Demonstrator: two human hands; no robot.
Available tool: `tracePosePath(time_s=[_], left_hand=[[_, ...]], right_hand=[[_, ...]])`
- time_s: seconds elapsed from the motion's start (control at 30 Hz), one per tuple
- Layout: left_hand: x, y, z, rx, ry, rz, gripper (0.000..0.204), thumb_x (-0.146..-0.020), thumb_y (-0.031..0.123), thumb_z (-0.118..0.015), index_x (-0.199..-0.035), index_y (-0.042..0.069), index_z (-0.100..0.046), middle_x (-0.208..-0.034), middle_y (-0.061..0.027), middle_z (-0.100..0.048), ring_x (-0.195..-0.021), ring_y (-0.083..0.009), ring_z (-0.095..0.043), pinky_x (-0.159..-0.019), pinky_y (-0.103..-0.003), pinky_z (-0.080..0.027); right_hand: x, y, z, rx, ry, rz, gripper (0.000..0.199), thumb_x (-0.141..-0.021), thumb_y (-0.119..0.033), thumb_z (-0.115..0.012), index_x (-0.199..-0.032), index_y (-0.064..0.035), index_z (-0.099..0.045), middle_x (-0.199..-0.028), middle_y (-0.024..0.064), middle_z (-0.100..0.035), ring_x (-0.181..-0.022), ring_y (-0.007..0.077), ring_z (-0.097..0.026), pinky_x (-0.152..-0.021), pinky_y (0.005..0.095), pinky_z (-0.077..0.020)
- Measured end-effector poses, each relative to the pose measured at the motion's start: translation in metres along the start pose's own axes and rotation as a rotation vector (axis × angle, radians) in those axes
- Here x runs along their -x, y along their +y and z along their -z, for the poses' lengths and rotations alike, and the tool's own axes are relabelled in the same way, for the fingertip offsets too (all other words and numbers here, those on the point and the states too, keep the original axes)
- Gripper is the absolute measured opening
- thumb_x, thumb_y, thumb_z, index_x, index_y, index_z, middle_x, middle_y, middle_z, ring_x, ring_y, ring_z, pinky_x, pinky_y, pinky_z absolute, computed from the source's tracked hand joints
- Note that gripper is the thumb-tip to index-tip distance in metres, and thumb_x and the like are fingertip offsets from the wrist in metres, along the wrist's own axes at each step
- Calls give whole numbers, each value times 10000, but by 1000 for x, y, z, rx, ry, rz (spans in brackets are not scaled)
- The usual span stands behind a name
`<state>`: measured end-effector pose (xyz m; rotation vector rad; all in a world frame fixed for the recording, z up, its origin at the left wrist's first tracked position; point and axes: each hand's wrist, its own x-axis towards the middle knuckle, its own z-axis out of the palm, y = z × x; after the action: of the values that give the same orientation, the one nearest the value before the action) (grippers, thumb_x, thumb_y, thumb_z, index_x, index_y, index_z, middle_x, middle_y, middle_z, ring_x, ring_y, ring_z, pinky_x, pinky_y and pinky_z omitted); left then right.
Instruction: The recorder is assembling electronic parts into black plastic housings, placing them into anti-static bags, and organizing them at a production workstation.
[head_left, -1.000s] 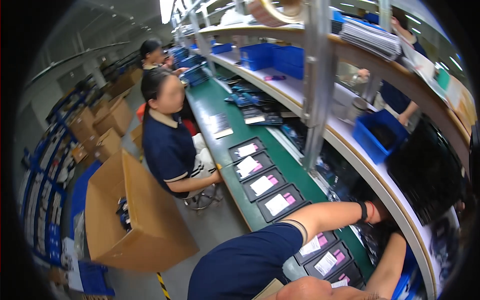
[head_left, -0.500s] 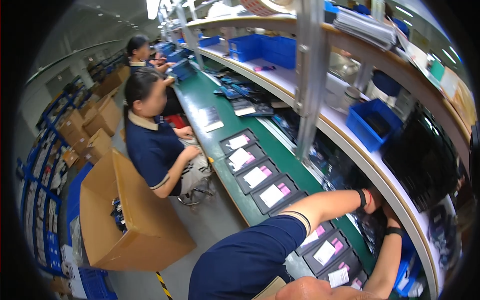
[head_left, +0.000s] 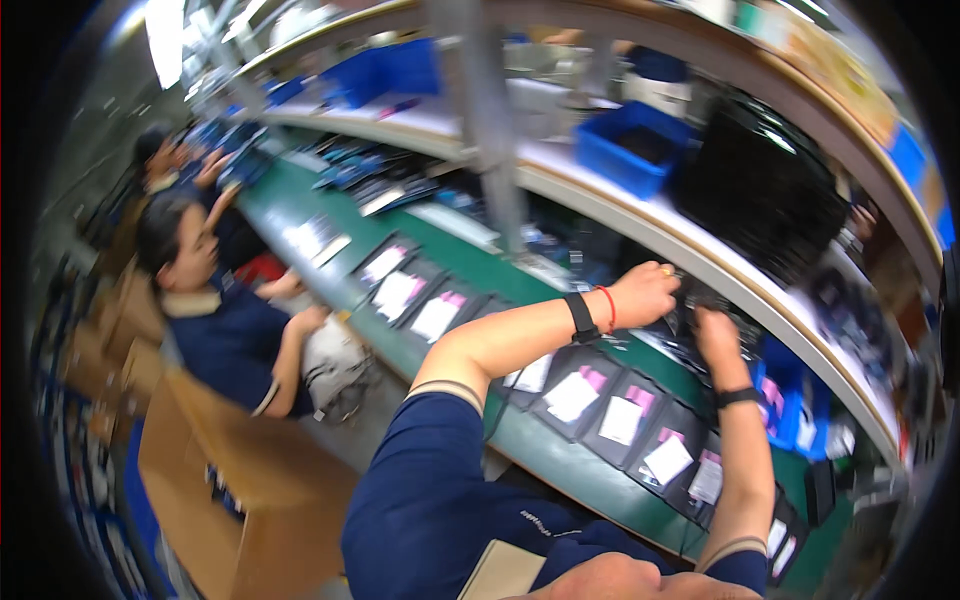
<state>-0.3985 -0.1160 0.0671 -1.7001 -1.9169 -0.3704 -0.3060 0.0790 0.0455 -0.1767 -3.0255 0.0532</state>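
Observation:
Both arms reach over the green worktable toward the space below the shelf. My left hand (head_left: pixel 645 296), with a black band and a red cord at its wrist, has its fingers curled at some dark, glossy items (head_left: pixel 690 310). Close beside it, my right hand (head_left: pixel 718 338) has its fingers closed at the same dark items, which look like thin black plastic. Blur hides exactly what either hand holds. In front of the hands lies a row of black trays (head_left: pixel 592 422), each with a white card (head_left: pixel 573 396) and a pink piece (head_left: pixel 640 400).
The shelf edge (head_left: pixel 700 250) runs just beyond my hands, with a metal post (head_left: pixel 490 150) to the left. Blue bins (head_left: pixel 800 415) stand right of my right arm. A co-worker (head_left: pixel 235 320) sits at the left, near a big cardboard box (head_left: pixel 290 520).
My view has swung to the right. Both hands, earlier partly hidden under the shelf, have come back toward me and now show in front of its edge, with dark items at the fingers.

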Motion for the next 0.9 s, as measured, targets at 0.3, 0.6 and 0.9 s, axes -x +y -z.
tracePosePath(time_s=[0.3,0.6,0.9], left_hand=[[258,-43,187,-299,361,539,210,-619,21,-596,-807,93,-657,-766,-50,-612,-802,-244,-591,-713,-354,-462],[422,-119,159,-364,107,1024,273,-717,-2,-540,-919,115,-680,-942,-87,-626,-918,-281,-582,-780,-379,-485],[453,-122,162,95,-215,1321,463,-898,470,-406,-1195,156,-574,-1395,-73,-384,-1343,-298,-235,-1021,-578,-221]], right_hand=[[36,-52,17,16,416,220,310,-762,36,-473,-1048,-7,-584,-808,206,-621,-739,348,-617,-665,409,-501],[41,-281,41,-301,573,742,272,-704,-7,-535,-973,13,-569,-776,129,-619,-693,253,-621,-589,344,-505],[1,-440,-1,-218,591,731,142,-690,-101,-568,-808,-26,-549,-686,69,-582,-628,191,-595,-509,293,-486]])
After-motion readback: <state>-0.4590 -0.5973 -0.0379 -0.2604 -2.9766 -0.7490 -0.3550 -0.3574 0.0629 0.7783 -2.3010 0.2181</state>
